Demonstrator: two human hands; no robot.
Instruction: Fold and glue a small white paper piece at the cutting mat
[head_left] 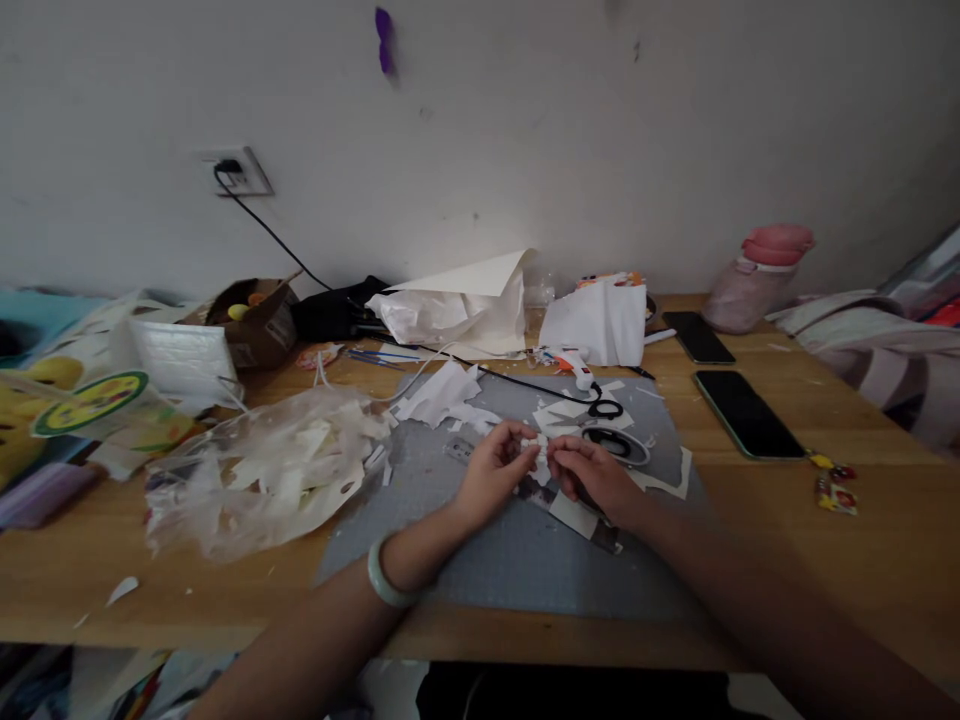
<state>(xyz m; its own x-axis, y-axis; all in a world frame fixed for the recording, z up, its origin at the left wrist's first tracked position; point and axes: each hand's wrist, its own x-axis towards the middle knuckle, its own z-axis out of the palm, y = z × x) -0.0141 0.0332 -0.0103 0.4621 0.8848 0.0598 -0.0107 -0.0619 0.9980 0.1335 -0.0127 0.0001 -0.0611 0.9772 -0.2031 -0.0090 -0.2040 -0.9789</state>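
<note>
Between my two hands is a small white paper piece, its exact shape partly hidden by the fingers. My left hand, with a pale bangle at the wrist, pinches it from the left. From the right, my right hand pinches its other side. Both are held over a grey cutting mat. Below the hands lies a dark, clear-edged strip with a pale piece on it. Scissors with black handles rest just beyond my right hand, near a white-and-black oval thing.
A clear plastic bag of paper scraps spreads on the left. Behind the mat are a white glue gun with a black cable and torn white paper. Two phones and a pink bottle stand right. A lidded cup is far left.
</note>
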